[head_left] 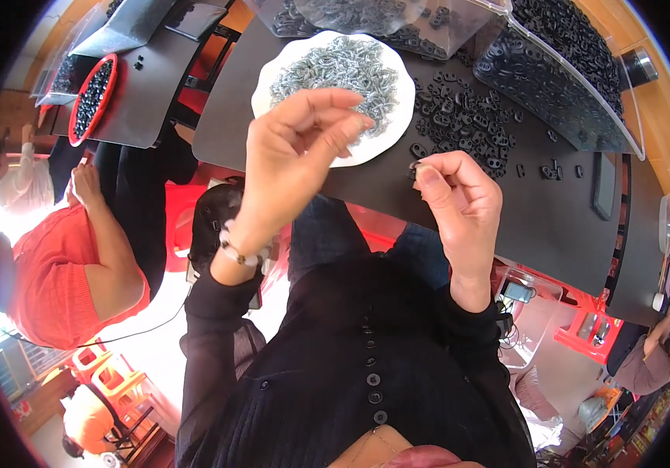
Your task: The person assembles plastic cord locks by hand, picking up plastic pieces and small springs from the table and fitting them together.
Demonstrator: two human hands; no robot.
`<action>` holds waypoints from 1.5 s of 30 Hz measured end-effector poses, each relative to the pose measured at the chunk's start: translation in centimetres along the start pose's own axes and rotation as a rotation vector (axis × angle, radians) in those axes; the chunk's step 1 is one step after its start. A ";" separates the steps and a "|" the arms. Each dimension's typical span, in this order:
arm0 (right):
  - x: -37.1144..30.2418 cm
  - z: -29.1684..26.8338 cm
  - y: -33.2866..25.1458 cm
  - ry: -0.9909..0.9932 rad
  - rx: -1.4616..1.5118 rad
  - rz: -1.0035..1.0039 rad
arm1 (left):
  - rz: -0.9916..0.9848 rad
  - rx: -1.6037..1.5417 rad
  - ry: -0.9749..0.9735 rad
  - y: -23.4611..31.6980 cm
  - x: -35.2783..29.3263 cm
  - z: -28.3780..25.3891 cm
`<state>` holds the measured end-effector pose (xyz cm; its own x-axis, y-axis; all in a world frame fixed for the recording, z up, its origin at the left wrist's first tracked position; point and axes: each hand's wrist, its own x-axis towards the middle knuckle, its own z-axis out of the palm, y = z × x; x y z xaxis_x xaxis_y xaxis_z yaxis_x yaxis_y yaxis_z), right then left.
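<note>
My left hand [292, 152], with a beaded bracelet at the wrist, hovers over the near part of a white scalloped plate [266, 101]. A heap of small silvery metal pieces [342, 66], which look like little springs, fills that plate. The thumb and forefinger are a little apart, the other fingers curled, and nothing shows between them. To the right of the plate, my right hand [463, 199] pinches a small black plastic piece [414, 169] between thumb and fingertip. Loose black plastic pieces with holes [467, 117] are spread on the dark table [553, 222] just beyond it.
A clear bin [460, 35] stands behind the plate; a larger one [553, 86] of black pieces stands at the right. A dark phone-like slab [603, 186] lies near the right edge. At left, a person in red [77, 273] sits near a red tray [93, 100] of black pieces.
</note>
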<state>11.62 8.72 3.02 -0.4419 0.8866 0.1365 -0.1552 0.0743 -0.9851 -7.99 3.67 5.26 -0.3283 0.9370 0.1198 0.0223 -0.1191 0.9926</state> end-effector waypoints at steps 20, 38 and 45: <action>-2.5 -0.7 -1.1 0.074 -0.060 0.026 | 0.354 0.338 -0.054 -1.1 -4.0 3.7; -3.1 -1.3 -0.6 0.085 -0.081 0.051 | 0.330 0.368 -0.073 -1.4 -4.4 4.7; -3.1 -1.6 -0.3 0.094 0.007 0.072 | 0.030 0.093 -0.096 -1.5 -4.5 4.7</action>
<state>14.45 6.63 2.68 -0.3677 0.9283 0.0548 -0.1326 0.0060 -0.9912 -2.13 1.15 3.35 -0.2349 0.9610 0.1457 0.1198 -0.1202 0.9855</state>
